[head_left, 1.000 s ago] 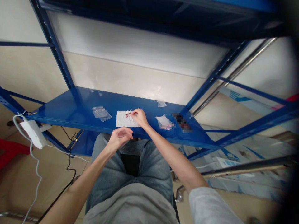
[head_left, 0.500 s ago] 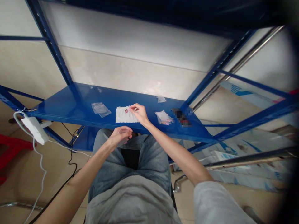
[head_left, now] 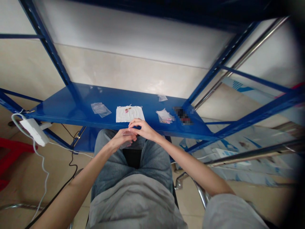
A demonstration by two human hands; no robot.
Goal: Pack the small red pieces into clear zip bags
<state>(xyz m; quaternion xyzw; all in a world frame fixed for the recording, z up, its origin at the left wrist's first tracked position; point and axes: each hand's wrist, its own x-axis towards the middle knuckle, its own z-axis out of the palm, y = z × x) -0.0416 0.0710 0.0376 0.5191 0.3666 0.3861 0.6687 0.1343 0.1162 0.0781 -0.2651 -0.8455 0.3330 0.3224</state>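
Observation:
My left hand is held above my lap, pinching a small transparent plastic bag with a pinkish tint. My right hand lies over the left, its fingertips meeting at that bag; whether they grip it is hidden. Both hands are just in front of the blue steel shelf. On it lies a white paper sheet with small red items. Further along are a flat transparent bag, a bag with white and pink contents, and a small transparent bag.
A blurred pixelated patch covers something at the shelf's right end. A white power strip with cables hangs at the left shelf edge. Blue upright posts frame the shelf, a red stool stands left, and my jeans lie below.
My right hand has left the white sheet and moved down onto my left hand. The view has tilted slightly, so the shelf sits lower in the frame.

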